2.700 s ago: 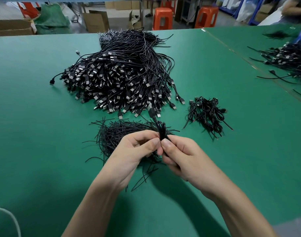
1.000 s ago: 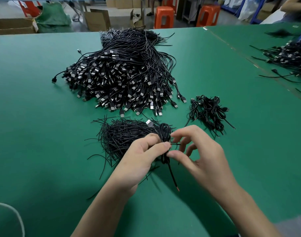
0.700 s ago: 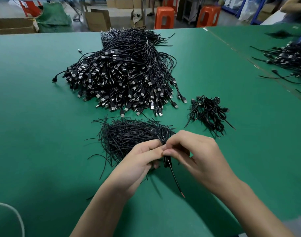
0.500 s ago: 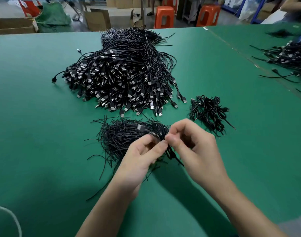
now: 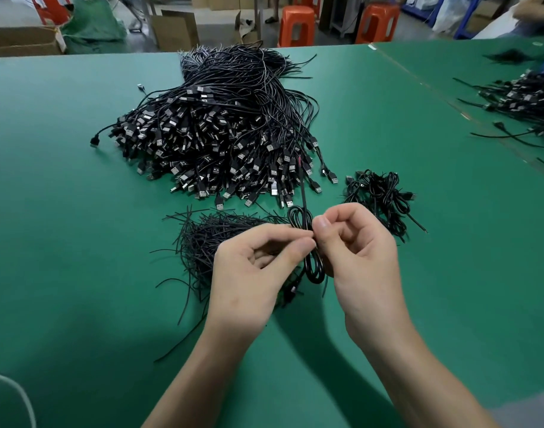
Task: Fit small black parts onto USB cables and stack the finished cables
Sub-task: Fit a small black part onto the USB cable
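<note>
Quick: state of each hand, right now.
Left hand: closed, pinching the coiled cable at its middle.
Right hand: closed, pinching the same coiled cable from the other side.

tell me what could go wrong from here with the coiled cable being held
1. The left hand and right hand pinch the coiled cable only at its middle; a slip could let the loops spring open.
2. Its free end points toward the large cable pile and might snag there.
3. The loose black strands lie right by the left hand and could get caught in the coil.
</note>
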Tool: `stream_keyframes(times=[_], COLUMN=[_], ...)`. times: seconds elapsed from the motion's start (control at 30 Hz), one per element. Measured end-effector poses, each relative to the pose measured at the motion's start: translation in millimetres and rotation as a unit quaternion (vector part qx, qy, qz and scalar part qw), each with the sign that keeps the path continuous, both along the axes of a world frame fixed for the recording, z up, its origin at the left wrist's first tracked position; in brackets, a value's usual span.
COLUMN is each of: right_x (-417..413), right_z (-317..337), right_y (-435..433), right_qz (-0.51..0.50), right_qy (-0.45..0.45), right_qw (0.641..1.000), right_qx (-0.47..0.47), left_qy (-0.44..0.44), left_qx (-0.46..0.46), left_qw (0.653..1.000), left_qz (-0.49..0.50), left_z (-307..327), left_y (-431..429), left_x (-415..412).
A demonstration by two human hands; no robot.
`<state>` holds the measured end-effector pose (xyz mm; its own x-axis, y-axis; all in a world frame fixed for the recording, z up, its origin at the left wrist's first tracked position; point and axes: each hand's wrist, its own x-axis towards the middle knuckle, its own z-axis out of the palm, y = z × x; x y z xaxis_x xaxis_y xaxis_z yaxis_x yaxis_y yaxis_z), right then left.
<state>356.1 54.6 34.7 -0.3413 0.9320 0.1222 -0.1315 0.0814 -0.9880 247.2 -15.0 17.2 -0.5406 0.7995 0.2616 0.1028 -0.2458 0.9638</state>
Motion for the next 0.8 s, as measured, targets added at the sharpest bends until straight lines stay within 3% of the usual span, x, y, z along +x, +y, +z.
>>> stream_keyframes(times=[0.07, 0.13, 0.3, 0.4, 0.47, 0.6, 0.8], right_x=[0.2, 0.4, -1.8, -1.0, 1.2, 0.2, -0.9], right_z=[1.0, 1.7, 1.5, 2.8, 3.4, 1.2, 3.1], right_y=[-1.6, -2.0, -1.3, 1.5, 4.4, 5.3, 2.2], right_qz=[0.004, 0.015, 0.052, 0.04, 0.027, 0.015, 0.017], right_qy=[-0.004, 0.017, 0.086, 0.093, 0.087, 0.069, 0.071], right_qw=[1.0, 0.999, 0.977, 0.975, 0.98, 0.983, 0.984], right_qx=[-0.008, -0.048, -0.187, -0.198, -0.175, -0.169, -0.162], left_qy=[-0.045, -0.015, 0.233, 0.327, 0.283, 0.088, -0.171], left_qx=[0.007, 0.008, 0.062, 0.076, 0.064, -0.016, -0.037], left_qw=[0.999, 0.999, 0.965, 0.935, 0.955, 0.996, 0.984], left_qz=[0.009, 0.043, 0.105, 0.115, 0.069, -0.003, -0.038], left_z=[0.6, -0.7, -7.6, -8.8, -9.2, -4.8, -6.8], left_y=[1.6, 0.5, -1.9, -3.0, -5.3, -4.4, 3.8], left_x=[-0.6, 2.5, 7.0, 5.4, 4.9, 6.2, 3.4])
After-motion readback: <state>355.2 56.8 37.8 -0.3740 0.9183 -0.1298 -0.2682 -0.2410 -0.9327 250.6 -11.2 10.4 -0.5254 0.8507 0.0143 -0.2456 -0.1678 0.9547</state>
